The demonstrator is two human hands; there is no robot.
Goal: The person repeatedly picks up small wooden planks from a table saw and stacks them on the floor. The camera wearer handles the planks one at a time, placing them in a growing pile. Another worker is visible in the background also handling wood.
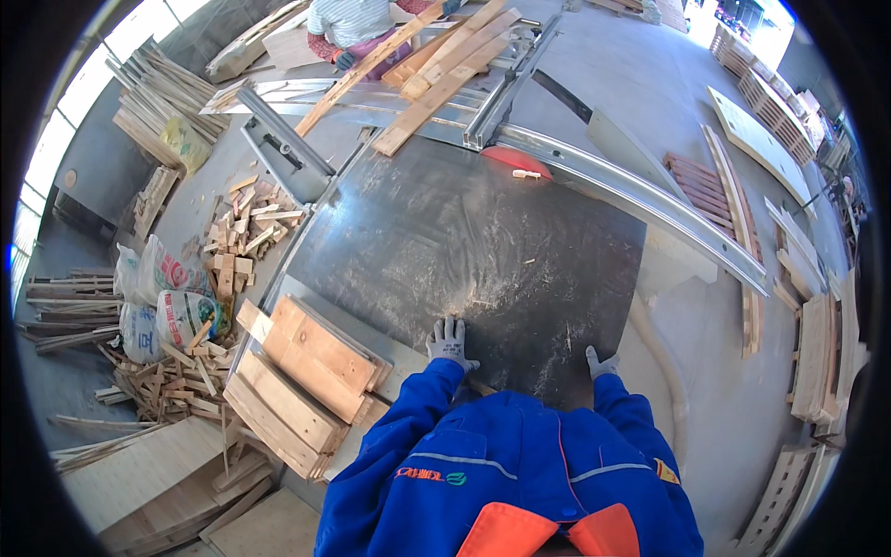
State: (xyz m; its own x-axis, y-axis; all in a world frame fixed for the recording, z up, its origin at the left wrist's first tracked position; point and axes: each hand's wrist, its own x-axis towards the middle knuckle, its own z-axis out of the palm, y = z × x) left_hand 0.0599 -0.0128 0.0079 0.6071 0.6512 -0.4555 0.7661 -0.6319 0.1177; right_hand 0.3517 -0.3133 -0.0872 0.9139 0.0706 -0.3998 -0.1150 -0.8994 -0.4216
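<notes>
A dark metal saw table (408,241), dusted with sawdust, spreads in front of me. My left hand (450,343), in a grey glove, lies flat near its front edge with fingers stretched forward and nothing in them. At the table's right front edge rests my right hand (601,362), also gloved; its thumb stands apart, and the other fingers are partly hidden. Sawdust and small chips lie just beyond the left hand. On the far side a small pale wood piece (526,174) sits on a red rounded part (506,160) beside the metal rail (631,200).
Stacked boards (311,357) lie at the table's left. Offcuts (251,227) and stuffed plastic bags (181,311) cover the floor beyond. Across the table a person (357,32) in gloves has a hand near long planks (450,79). Pallets and boards (733,232) stand right.
</notes>
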